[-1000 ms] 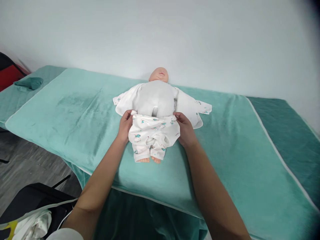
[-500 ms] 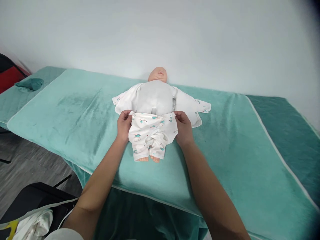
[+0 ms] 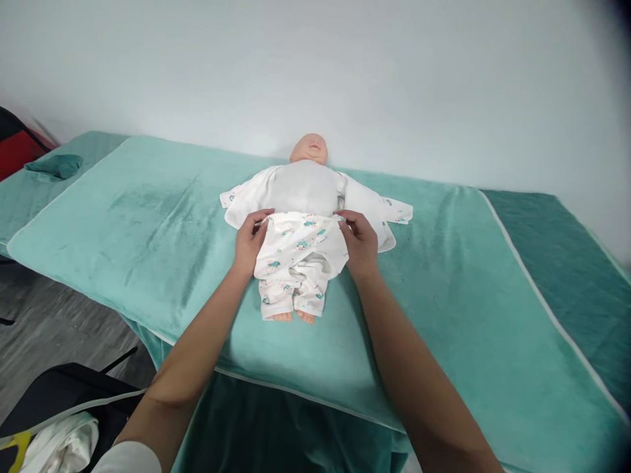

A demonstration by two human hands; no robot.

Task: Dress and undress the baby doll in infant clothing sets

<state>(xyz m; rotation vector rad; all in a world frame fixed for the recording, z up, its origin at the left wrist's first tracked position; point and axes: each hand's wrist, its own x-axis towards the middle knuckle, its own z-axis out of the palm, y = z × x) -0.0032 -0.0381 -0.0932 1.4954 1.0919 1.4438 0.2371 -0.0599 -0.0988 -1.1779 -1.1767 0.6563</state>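
Note:
A baby doll (image 3: 302,187) lies on its back on the teal towel (image 3: 148,223), head toward the wall. Its white patterned top (image 3: 367,203) is spread open beneath it. White patterned pants (image 3: 296,256) cover its legs, with bare feet showing at the cuffs. My left hand (image 3: 250,240) pinches the waistband at the doll's left-of-frame hip. At the opposite hip, my right hand (image 3: 359,240) grips the same waistband. The band sits at the doll's lower belly.
The towel covers a padded table (image 3: 566,263) against a white wall. A folded teal cloth (image 3: 54,164) lies at the far left, beside something red. A black chair (image 3: 59,401) with a white garment stands at the lower left.
Both hands have drawn the pants' waistband up the doll's body, from the hips to the lower belly. The pant legs have stretched out straighter.

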